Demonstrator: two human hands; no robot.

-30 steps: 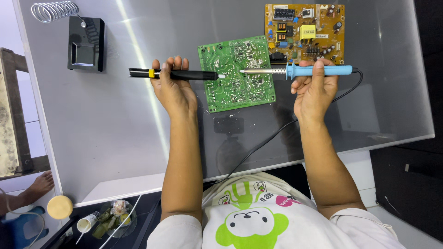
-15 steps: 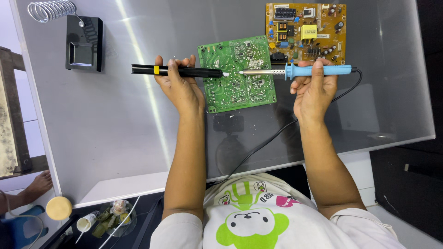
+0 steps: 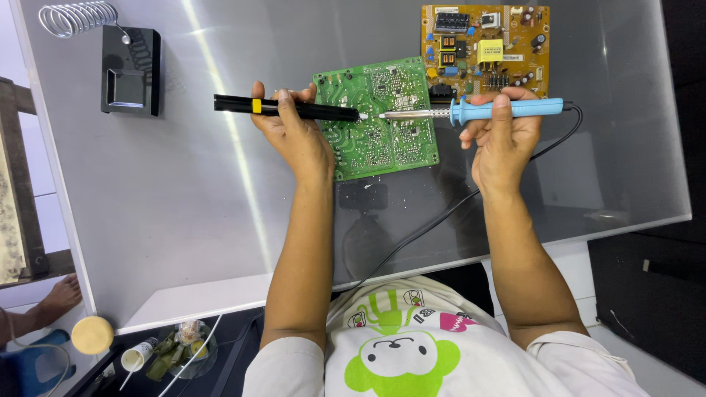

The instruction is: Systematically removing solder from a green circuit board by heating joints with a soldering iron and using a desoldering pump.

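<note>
Hands (image 3: pixel 294 125) with tools over green board (image 3: pixel 379 121)

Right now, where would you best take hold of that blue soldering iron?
By the blue handle, from the near side, as the right hand does. The soldering iron lies level, its bare metal tip over the green circuit board and its cord trailing off the far end.

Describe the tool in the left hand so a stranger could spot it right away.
On the grey glossy table lies a green circuit board. The left hand holds a slim black pen-shaped tool with a yellow band at its edge; unlike the blue-handled soldering iron, it is cordless.
</note>
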